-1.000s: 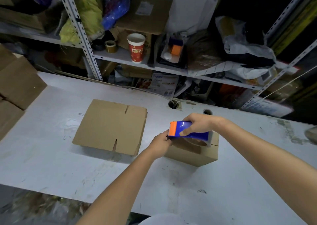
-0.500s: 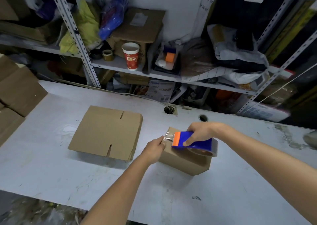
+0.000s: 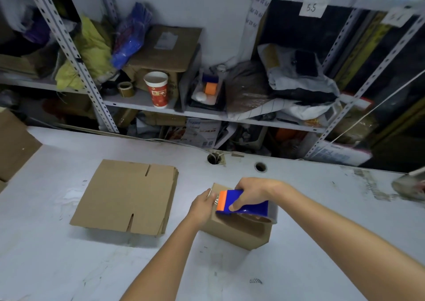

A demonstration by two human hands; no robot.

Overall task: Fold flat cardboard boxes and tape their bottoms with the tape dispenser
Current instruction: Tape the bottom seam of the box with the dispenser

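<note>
**Right hand [image 3: 253, 190] grips the tape dispenser [image 3: 243, 205] on top of the folded box [image 3: 236, 231]**

My right hand is wrapped over the blue dispenser, thumb on its near side. My left hand [image 3: 202, 205] sits curled at the box's left end, touching the dispenser's orange nose. I cannot tell whether it pinches tape, the box or nothing.

The box stands on the white table [image 3: 299, 243], its upper face closed under the dispenser and its inside hidden. On the shelf [image 3: 142, 99] behind, 1 red paper cup [image 3: 157, 89] stands upright, and a clear tray [image 3: 208, 89] holds an orange piece, a blue piece and a white round thing.

The dispenser's long axis runs left to right, nose pointing left and tape roll at the right end. A stack of flat boxes [image 3: 126, 195] lies just left of the hands.
</note>
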